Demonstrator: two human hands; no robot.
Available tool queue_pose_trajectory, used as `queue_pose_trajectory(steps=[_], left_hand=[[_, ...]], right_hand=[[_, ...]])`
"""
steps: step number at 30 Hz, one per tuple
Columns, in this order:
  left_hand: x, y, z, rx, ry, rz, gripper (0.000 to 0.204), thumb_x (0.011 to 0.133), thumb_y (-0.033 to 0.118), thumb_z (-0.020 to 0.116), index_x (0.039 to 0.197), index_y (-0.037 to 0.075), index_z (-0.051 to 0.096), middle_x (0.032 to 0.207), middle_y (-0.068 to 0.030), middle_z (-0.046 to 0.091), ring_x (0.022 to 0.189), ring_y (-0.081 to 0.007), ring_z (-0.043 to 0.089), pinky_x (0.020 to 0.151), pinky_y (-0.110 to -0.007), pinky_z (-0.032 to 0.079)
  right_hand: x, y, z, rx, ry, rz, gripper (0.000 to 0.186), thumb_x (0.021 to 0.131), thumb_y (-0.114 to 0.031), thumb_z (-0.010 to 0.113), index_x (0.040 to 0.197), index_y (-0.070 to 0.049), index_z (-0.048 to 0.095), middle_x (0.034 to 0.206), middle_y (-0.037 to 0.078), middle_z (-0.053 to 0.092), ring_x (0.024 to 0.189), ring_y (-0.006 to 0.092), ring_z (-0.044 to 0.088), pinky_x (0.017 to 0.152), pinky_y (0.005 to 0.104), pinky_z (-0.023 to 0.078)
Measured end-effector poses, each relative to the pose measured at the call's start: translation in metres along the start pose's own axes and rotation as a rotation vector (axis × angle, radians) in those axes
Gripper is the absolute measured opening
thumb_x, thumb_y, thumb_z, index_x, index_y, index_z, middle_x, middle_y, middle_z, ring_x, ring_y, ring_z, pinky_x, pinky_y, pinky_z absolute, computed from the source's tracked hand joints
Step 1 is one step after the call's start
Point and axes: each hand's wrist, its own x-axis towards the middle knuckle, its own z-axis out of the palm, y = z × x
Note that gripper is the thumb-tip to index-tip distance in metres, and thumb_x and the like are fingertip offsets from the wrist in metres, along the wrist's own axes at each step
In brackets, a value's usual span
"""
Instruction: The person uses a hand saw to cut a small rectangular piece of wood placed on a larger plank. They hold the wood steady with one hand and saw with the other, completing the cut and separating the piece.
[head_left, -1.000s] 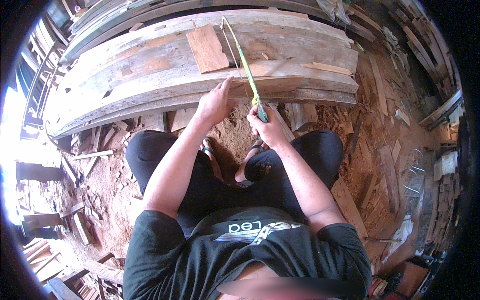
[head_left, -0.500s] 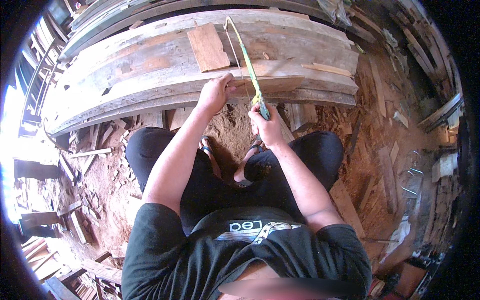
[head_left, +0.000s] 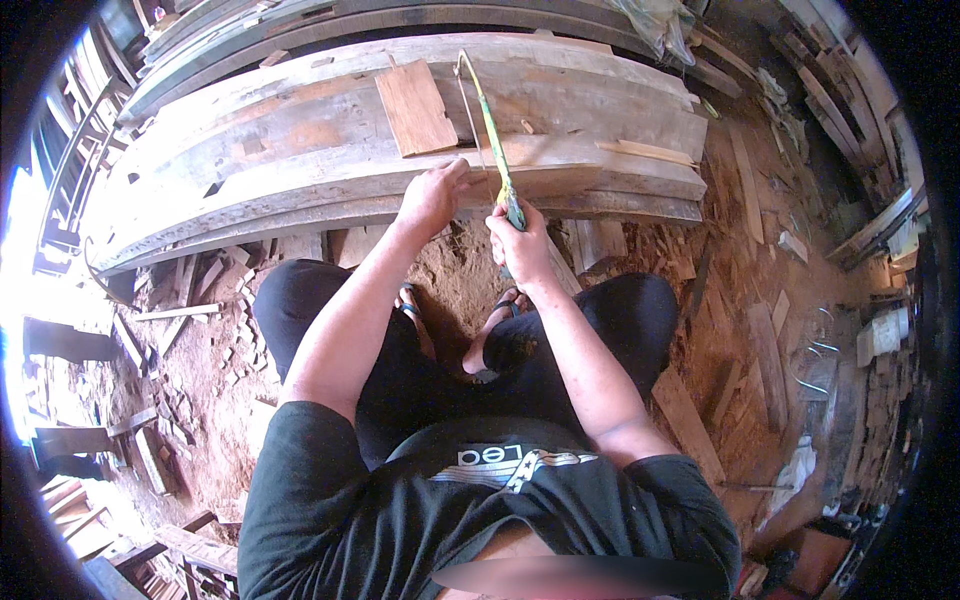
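My right hand [head_left: 522,242] is wrapped round the handle of a frame saw [head_left: 489,128] with a slim green and yellow frame. The saw points away from me, and its thin blade runs on the left side of the frame, across a brown wooden piece [head_left: 545,180] at the near edge of a thick timber beam [head_left: 250,188]. Left of the blade, my left hand [head_left: 432,202] is closed on that piece, fingers bent over its top. Part of the piece is hidden by this hand. A flat rectangular board [head_left: 417,108] lies just beyond my left hand.
A thin wood strip [head_left: 645,152] and a small chip [head_left: 528,127] rest on the timber to the right. Offcuts [head_left: 180,312] and sawdust cover the ground around my feet. Stacked planks [head_left: 865,125] stand at the far right, with more timber behind the beam.
My right hand has shifted slightly toward the timber and left, carrying the saw's handle with it. My left hand stays on the wooden piece. The whole view has moved a little.
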Motion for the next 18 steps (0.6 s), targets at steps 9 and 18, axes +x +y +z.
queue_pose_trajectory(steps=[9,18], left_hand=[[-0.001,0.011,0.010,-0.052,-0.015,-0.161,0.029,0.094,0.021,0.064,0.117,0.009,0.051,0.105,-0.0248,0.068,0.101,-0.0475,0.063,0.081,-0.057,0.050],[0.012,0.023,0.001,0.063,-0.020,-0.387,0.034,0.095,0.024,0.063,0.128,0.018,0.053,0.104,-0.0219,0.071,0.101,-0.0444,0.067,0.083,-0.054,0.053]], right_hand=[[0.007,-0.006,-0.012,0.007,-0.060,0.093,0.016,0.094,-0.016,0.067,0.087,-0.012,0.053,0.060,-0.004,0.050,0.046,0.0065,0.047,0.041,0.0251,0.038],[-0.053,-0.001,-0.015,-0.004,-0.059,0.047,0.013,0.098,-0.013,0.063,0.092,-0.012,0.052,0.064,-0.004,0.049,0.049,0.0055,0.047,0.044,0.0227,0.038]])
